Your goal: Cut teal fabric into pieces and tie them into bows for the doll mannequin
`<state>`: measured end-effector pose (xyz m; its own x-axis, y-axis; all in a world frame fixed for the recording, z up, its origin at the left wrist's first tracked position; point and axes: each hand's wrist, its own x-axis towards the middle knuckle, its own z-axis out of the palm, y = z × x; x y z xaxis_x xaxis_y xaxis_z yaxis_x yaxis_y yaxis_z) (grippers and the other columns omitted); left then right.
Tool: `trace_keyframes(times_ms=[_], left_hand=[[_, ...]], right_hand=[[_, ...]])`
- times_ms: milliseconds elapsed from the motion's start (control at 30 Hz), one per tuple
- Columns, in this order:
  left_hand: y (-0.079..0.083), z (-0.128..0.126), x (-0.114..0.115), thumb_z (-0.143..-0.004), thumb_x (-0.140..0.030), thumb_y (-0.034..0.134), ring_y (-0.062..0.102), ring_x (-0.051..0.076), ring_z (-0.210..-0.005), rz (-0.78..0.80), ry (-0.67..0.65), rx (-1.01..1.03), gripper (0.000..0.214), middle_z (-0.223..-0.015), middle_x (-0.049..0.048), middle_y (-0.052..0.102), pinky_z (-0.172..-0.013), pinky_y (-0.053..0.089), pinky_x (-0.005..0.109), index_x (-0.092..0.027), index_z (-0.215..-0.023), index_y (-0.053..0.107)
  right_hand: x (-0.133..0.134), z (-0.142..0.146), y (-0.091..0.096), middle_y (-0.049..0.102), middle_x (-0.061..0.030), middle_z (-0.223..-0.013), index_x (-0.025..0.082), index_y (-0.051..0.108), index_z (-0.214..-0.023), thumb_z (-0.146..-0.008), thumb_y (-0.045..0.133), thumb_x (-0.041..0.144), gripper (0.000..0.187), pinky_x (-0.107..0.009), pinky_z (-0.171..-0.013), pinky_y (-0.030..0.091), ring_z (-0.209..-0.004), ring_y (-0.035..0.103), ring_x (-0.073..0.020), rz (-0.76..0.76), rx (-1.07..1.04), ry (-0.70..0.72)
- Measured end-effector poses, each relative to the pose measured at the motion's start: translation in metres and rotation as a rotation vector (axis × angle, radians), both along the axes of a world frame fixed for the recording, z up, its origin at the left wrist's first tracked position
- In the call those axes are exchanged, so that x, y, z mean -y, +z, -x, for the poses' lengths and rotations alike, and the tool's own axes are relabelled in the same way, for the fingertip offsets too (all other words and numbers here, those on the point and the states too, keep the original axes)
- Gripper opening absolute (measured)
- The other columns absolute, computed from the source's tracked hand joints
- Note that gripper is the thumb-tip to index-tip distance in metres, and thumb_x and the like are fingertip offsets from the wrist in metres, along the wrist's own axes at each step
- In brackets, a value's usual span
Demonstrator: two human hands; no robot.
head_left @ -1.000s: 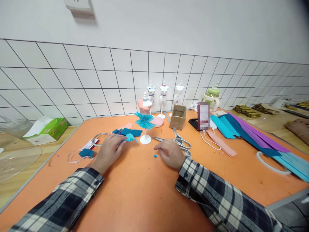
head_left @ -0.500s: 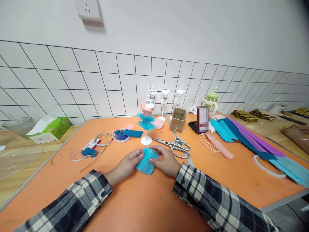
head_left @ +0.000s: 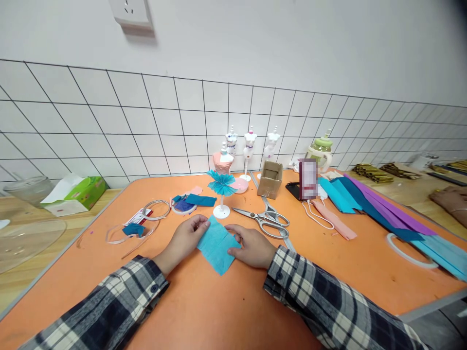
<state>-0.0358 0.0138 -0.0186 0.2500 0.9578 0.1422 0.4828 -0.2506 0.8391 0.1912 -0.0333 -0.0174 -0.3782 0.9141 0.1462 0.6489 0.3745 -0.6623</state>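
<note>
A square of light blue crepe paper (head_left: 218,248) lies spread between my two hands, one corner pointing toward me. My left hand (head_left: 188,238) pinches its upper left edge between thumb and fingers. At the right edge, my right hand (head_left: 253,245) grips the paper with thumb on top and fingers behind. Just beyond the hands stands a small dress form (head_left: 223,165) wearing a peach wrap and a pleated blue paper skirt (head_left: 221,183). Silver scissors (head_left: 264,221) lie to the right of it, blades pointing left.
Three white mini mannequins (head_left: 250,143) stand behind a cardboard box (head_left: 270,180). A phone (head_left: 308,180) is propped at the right, near crepe paper strips (head_left: 383,204). Wire rings (head_left: 156,210) and scraps (head_left: 134,230) lie left. A person's hand (head_left: 450,201) shows far right.
The blue paper, folded and bunched before, is now opened into a flat square. My left hand has moved left and my right hand slightly right.
</note>
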Motion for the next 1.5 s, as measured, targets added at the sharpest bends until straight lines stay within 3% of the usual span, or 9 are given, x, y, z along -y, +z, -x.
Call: trace_keyframes(times_ms=[167, 367, 500, 700, 800, 933, 1100, 1300, 1500], left_hand=[[0.0, 0.007, -0.002, -0.09, -0.043, 0.048, 0.059, 0.018, -0.065, -0.163, -0.079, -0.306, 0.027, -0.073, -0.0002, 0.067, -0.057, 0.04, 0.026, -0.023, -0.083, 0.063], [-0.005, 0.007, -0.006, -0.092, -0.04, 0.046, 0.062, 0.019, -0.069, -0.168, -0.109, -0.346, 0.028, -0.077, 0.0016, 0.068, -0.06, 0.043, 0.028, -0.021, -0.087, 0.065], [-0.004, 0.001, 0.001, -0.09, -0.036, 0.053, 0.061, 0.026, -0.101, -0.39, -0.081, -0.355, 0.028, -0.108, 0.0081, 0.068, -0.086, 0.045, 0.039, -0.022, -0.11, 0.066], [0.013, -0.005, 0.024, -0.092, -0.042, 0.054, 0.058, 0.027, -0.108, -0.605, -0.145, -0.382, 0.028, -0.115, 0.0087, 0.067, -0.092, 0.039, 0.042, -0.024, -0.11, 0.065], [0.016, -0.007, 0.032, -0.084, -0.052, 0.063, 0.061, 0.027, -0.1, -0.679, -0.291, -0.427, 0.035, -0.106, 0.0083, 0.071, -0.087, 0.039, 0.04, -0.025, -0.106, 0.067], [0.016, -0.009, 0.036, -0.088, -0.045, 0.061, 0.064, 0.022, -0.089, -0.777, -0.315, -0.44, 0.022, -0.094, 0.0049, 0.075, -0.082, 0.04, 0.037, -0.025, -0.095, 0.07], [0.019, -0.004, 0.026, -0.094, -0.03, 0.053, 0.065, 0.021, -0.089, -0.82, -0.362, -0.463, 0.018, -0.097, 0.0046, 0.076, -0.081, 0.042, 0.036, -0.025, -0.098, 0.07], [0.023, 0.036, -0.021, -0.095, -0.039, 0.042, 0.064, 0.025, -0.091, -0.67, -0.013, -0.518, 0.036, -0.091, 0.0095, 0.074, -0.086, 0.045, 0.039, -0.021, -0.086, 0.072], [0.011, 0.061, -0.049, -0.084, -0.04, 0.053, 0.065, 0.025, -0.079, -0.379, 0.333, -0.434, 0.029, -0.083, 0.0048, 0.074, -0.066, 0.045, 0.032, -0.024, -0.094, 0.074]], right_hand=[[-0.007, -0.015, 0.012, 0.062, -0.008, -0.107, 0.02, 0.061, -0.12, -0.086, 0.06, 0.029, 0.035, -0.034, -0.082, 0.042, -0.096, 0.058, -0.0205, -0.216, 0.093, -0.218], [-0.017, -0.023, 0.001, 0.065, -0.0059, -0.098, 0.025, 0.068, -0.115, -0.087, 0.064, 0.033, 0.03, -0.032, -0.081, 0.041, -0.095, 0.058, -0.0207, -0.176, 0.276, -0.037], [-0.016, -0.016, -0.003, 0.065, -0.0035, -0.088, 0.022, 0.07, -0.089, -0.085, 0.065, 0.022, 0.006, -0.029, -0.071, 0.038, -0.086, 0.058, -0.018, -0.19, 0.342, -0.05], [-0.005, -0.006, 0.009, 0.062, -0.0006, -0.083, 0.02, 0.058, -0.083, -0.089, 0.055, 0.021, 0.007, -0.027, -0.067, 0.036, -0.079, 0.054, -0.0144, -0.206, 0.098, -0.064], [0.003, 0.005, 0.009, 0.056, 0.0024, -0.074, 0.019, 0.056, -0.081, -0.089, 0.053, 0.023, 0.008, -0.024, -0.061, 0.035, -0.067, 0.049, -0.0112, -0.061, -0.185, 0.021], [0.007, 0.018, 0.0, 0.054, 0.0041, -0.064, 0.018, 0.057, -0.08, -0.083, 0.062, 0.038, 0.021, -0.021, -0.052, 0.035, -0.056, 0.045, -0.009, 0.314, -0.566, 0.076], [0.001, 0.011, -0.004, 0.067, -0.0018, -0.079, 0.017, 0.067, -0.095, -0.082, 0.061, 0.04, 0.027, -0.023, -0.054, 0.043, -0.057, 0.052, -0.0095, 0.463, -0.615, 0.09], [-0.001, 0.001, -0.002, 0.071, -0.0027, -0.088, 0.021, 0.071, -0.106, -0.084, 0.059, 0.021, 0.025, -0.025, -0.066, 0.048, -0.07, 0.061, -0.0121, 0.048, -0.265, 0.062], [0.005, 0.001, 0.003, 0.072, -0.0031, -0.096, 0.024, 0.073, -0.1, -0.086, 0.064, 0.027, 0.017, -0.029, -0.083, 0.046, -0.091, 0.062, -0.0172, -0.23, 0.112, 0.411]])
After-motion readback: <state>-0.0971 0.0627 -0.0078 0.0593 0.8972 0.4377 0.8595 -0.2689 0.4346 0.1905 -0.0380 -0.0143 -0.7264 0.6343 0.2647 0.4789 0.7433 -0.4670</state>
